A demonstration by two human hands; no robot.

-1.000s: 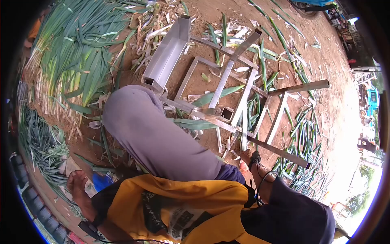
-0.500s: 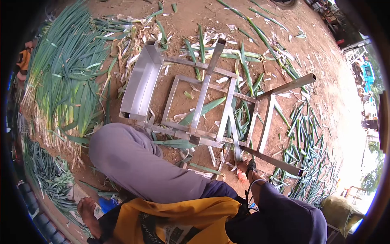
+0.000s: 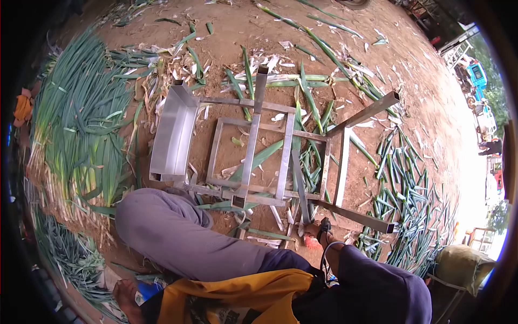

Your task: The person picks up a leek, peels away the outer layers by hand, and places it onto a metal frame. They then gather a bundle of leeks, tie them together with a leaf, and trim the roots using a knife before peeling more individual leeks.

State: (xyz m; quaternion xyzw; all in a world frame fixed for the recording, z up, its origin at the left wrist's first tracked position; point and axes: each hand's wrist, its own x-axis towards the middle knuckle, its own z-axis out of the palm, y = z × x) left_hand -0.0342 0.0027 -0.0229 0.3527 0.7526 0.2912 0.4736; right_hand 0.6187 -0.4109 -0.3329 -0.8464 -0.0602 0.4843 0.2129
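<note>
My right hand (image 3: 315, 230), with a dark band and a cord at the wrist, is low right of centre. It appears closed at the lower end of a long flat blade, which looks like a knife (image 3: 301, 189); the handle is hard to make out. The blade points away, beside the bars of a metal frame (image 3: 286, 156) lying on the ground. My left hand (image 3: 125, 296) is at the lower left, slightly blurred. Its fingers seem extended and nothing shows in them. A blue item (image 3: 147, 290) lies close to that hand.
Bundled green onions (image 3: 81, 113) cover the left side, with more leaves (image 3: 65, 259) below. Cut leaves (image 3: 404, 189) are heaped right of the frame. A metal channel (image 3: 174, 135) is at the frame's left end. My grey-clad knee (image 3: 145, 216) is below it. A sack (image 3: 461, 267) stands lower right.
The view has shifted, so the frame and onions appear farther left and mostly lower. My left hand has moved slightly right and down in the picture. My right hand stays beside the frame.
</note>
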